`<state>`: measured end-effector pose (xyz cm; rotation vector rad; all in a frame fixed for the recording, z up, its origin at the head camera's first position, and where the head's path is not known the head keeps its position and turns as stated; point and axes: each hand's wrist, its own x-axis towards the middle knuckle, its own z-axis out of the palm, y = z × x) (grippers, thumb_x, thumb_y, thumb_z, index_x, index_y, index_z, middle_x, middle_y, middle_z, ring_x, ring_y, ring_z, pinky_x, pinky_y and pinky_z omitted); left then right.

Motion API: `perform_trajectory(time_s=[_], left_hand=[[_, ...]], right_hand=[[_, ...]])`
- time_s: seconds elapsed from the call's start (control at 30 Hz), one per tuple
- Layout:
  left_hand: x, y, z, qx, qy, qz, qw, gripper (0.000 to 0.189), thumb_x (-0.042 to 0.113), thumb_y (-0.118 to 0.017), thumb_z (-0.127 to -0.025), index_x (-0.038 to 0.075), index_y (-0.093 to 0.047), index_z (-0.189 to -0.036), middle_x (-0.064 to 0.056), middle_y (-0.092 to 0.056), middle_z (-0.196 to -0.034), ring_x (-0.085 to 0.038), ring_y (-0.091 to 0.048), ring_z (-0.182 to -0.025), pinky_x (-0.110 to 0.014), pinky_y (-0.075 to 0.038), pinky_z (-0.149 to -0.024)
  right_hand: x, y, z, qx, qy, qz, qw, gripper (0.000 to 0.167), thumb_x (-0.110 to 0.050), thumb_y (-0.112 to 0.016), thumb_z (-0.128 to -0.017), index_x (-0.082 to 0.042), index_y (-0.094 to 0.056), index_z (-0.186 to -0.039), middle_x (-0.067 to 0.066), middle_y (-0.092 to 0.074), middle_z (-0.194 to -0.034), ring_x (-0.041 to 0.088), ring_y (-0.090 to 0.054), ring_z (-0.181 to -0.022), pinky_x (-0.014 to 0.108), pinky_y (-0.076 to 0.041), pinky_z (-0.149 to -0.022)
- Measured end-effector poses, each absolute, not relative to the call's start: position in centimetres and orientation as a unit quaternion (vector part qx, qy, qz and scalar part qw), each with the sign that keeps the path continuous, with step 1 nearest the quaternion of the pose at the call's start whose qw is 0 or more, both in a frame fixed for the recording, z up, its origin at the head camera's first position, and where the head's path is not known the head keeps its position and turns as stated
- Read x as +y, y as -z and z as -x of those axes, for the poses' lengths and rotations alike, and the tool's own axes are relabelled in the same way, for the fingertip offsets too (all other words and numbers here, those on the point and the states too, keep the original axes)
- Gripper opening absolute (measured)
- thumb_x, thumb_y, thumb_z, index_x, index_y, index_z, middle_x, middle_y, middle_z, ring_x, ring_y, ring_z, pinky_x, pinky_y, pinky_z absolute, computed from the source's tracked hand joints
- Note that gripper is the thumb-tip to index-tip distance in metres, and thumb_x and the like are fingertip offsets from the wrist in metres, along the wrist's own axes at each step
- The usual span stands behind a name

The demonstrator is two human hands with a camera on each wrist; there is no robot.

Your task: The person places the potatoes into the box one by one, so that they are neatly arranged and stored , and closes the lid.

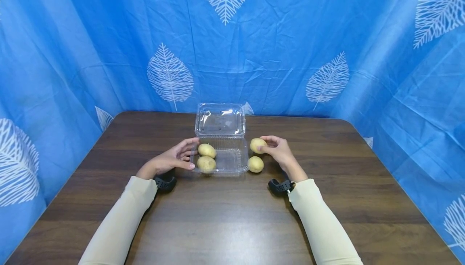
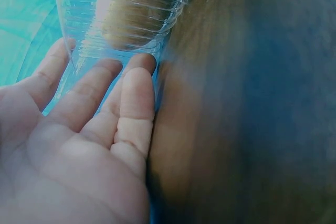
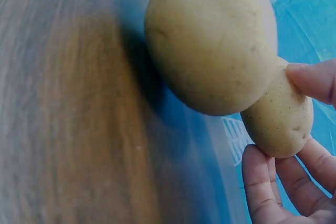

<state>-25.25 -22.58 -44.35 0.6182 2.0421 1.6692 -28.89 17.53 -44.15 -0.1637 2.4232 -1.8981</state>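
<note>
A clear plastic clamshell container (image 1: 231, 156) stands on the table with its lid (image 1: 220, 120) raised at the back. Two potatoes, one behind (image 1: 207, 150) and one in front (image 1: 206, 163), lie in its left part. My left hand (image 1: 170, 159) rests against the container's left side, fingers spread and fairly straight; the left wrist view shows the fingertips (image 2: 137, 85) by the ribbed wall. Right of the container, my right hand (image 1: 279, 152) holds a potato (image 3: 278, 114) between thumb and fingers. Another potato (image 3: 210, 40) sits in front of it, close to the container's right wall.
The brown wooden table (image 1: 232, 216) extends around the container on all sides. A blue curtain (image 1: 254, 47) with white leaf prints hangs behind the table's far edge and along both sides. Each wrist carries a black band (image 1: 279, 186).
</note>
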Motion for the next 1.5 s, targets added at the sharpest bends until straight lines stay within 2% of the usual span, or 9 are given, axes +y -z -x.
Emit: perform_trajectory(time_s=[0.2,0.7,0.93,1.5], left_hand=[[-22.6,44.2,25.4,0.733,-0.606,-0.218,0.217,0.099,0.009,-0.079,-0.096,0.0,-0.013,-0.171,-0.026,-0.013,-0.178,-0.051,-0.019,-0.161,-0.066,-0.019,-0.128],[-22.6,44.2,25.4,0.734,-0.605,-0.221,0.215,0.1,0.009,-0.079,-0.095,-0.001,-0.014,-0.17,-0.027,-0.014,-0.177,-0.051,-0.019,-0.161,-0.067,-0.02,-0.128],[-22.6,44.3,25.4,0.736,-0.602,-0.228,0.211,0.101,0.011,-0.081,-0.095,-0.002,-0.013,-0.17,-0.028,-0.013,-0.177,-0.052,-0.019,-0.16,-0.067,-0.021,-0.127],[-22.7,44.6,25.7,0.731,-0.605,-0.233,0.212,0.102,0.012,-0.081,-0.095,-0.002,-0.013,-0.17,-0.029,-0.013,-0.177,-0.053,-0.019,-0.16,-0.067,-0.021,-0.127]], right_hand=[[17.5,43.5,28.8,0.785,0.614,0.071,0.028,0.047,-0.003,-0.078,-0.094,0.012,-0.064,-0.136,0.019,-0.072,-0.125,0.01,-0.067,-0.098,0.018,-0.055,-0.085],[17.0,42.4,28.3,0.79,0.603,0.106,0.02,0.045,0.0,-0.078,-0.094,0.015,-0.065,-0.134,0.025,-0.072,-0.128,0.011,-0.069,-0.097,0.019,-0.056,-0.086],[16.7,42.1,28.2,0.792,0.598,0.119,0.024,0.045,-0.001,-0.079,-0.094,0.014,-0.065,-0.134,0.027,-0.071,-0.131,0.015,-0.07,-0.1,0.02,-0.056,-0.086],[15.6,42.0,27.5,0.792,0.584,0.178,0.014,0.039,0.001,-0.079,-0.094,0.016,-0.068,-0.129,0.026,-0.075,-0.121,0.007,-0.069,-0.091,0.019,-0.057,-0.084]])
